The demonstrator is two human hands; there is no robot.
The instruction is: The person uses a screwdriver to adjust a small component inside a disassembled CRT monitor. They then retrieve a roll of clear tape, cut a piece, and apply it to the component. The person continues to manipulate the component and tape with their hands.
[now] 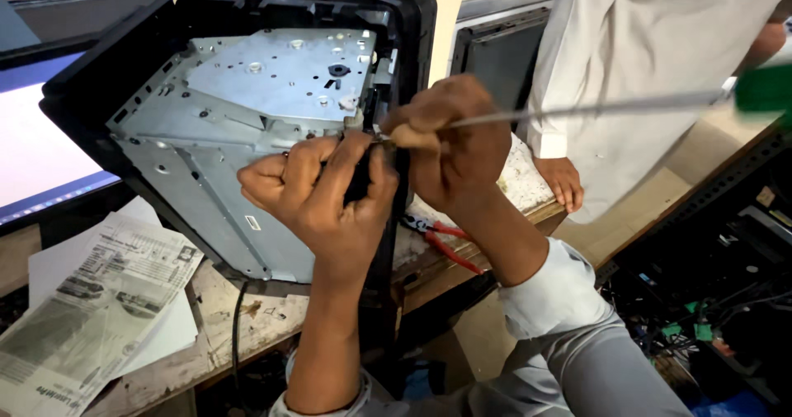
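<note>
Behind L hand (318,190): screwdriver (577,108) tip, hidden.

Both hands raised, close together: left hand (318,190) fisted, right hand (450,141) pinching, fingers curled.

Left hand (318,190) gripping monitor's (247,128) edge, right hand (454,141) guiding screwdriver (594,108)
</note>
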